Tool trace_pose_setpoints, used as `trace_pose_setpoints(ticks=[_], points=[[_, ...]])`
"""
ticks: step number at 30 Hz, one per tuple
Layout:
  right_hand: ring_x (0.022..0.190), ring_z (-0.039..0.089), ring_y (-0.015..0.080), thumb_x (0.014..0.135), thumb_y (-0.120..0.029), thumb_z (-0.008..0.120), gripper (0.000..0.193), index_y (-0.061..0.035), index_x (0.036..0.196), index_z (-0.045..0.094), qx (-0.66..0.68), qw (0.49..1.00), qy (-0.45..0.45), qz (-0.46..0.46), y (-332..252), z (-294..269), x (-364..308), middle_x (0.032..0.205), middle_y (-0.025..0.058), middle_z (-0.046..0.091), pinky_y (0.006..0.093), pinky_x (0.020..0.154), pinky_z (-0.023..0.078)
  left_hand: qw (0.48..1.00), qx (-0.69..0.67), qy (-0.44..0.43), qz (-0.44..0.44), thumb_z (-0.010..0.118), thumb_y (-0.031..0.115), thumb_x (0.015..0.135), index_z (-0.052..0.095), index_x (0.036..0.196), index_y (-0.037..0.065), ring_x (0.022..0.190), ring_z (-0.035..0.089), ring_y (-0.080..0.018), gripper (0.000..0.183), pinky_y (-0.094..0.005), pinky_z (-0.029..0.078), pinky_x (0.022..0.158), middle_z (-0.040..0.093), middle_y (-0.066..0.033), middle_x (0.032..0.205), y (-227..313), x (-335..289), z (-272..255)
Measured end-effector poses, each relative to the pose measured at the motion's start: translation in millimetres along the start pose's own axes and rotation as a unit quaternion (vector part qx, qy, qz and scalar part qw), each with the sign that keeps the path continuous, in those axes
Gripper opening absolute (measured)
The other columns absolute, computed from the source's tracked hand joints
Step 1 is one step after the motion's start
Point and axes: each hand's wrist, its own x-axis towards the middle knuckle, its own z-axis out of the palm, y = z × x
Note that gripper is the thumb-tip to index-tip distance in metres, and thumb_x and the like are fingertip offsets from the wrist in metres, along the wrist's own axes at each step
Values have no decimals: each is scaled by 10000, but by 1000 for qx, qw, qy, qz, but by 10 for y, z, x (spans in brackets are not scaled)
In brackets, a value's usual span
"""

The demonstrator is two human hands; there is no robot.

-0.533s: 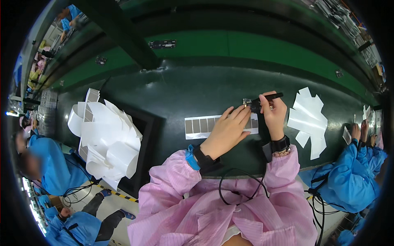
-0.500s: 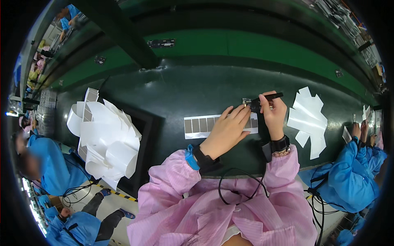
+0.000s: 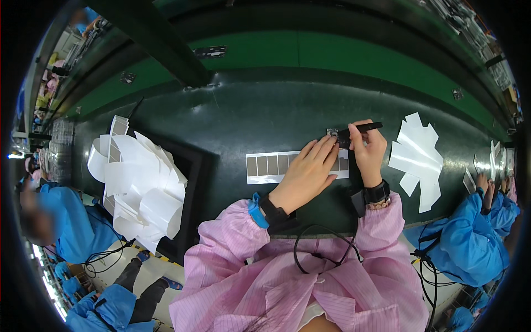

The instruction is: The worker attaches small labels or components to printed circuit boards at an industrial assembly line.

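Observation:
My left hand point(image 3: 311, 169) lies with its fingers stretched out, palm down, over a white strip of grey rectangular labels point(image 3: 272, 166). Its fingertips rest at a small dark circuit board point(image 3: 332, 133), most of which the hands hide. A slim black pen-like tool point(image 3: 369, 126) is pinched in my right hand point(image 3: 369, 153), its near end pointing left toward the board. The tool's tip is too dark and covered to make out.
A heap of curled white backing sheets point(image 3: 146, 185) sits in a black tray point(image 3: 196, 166) on the left. Flat white sheets point(image 3: 416, 157) lie to the right. Dark boards point(image 3: 210, 52) lie on the green ledge. Co-workers in blue point(image 3: 467, 240) sit on both sides.
The view has shifted slightly. Both hands keep nearly the same place and grip, with only small finger movement at the board.

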Motion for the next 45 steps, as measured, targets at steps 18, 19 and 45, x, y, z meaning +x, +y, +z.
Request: trace_pose_setpoints(ticks=[18,19,45], points=[[497,527,62,863,-59,665,89,12,835,620,18,1000,-3,16,15,17,8,644,31,579,215,473,407,1000,-3,0,0,674,219,800,458,1288,-36,1291,396,-302,592,-420,333,1082,425,-170,1360,-11,-12,-6],[497,527,62,863,-59,665,89,12,835,620,18,1000,-3,16,14,15,8,644,31,579,215,473,407,1000,-5,1,1,674,217,800,459,1286,-37,1292,396,-303,590,-420,333,1082,425,-170,1360,-9,-11,-7],[525,568,82,853,-71,685,90,-2,885,639,-14,999,2,29,-70,-314,-439,672,39,618,223,499,431,997,-20,-24,70,659,233,815,590,1059,16,1065,538,-239,334,-346,444,894,558,-86,1190,185,-52,-51]])
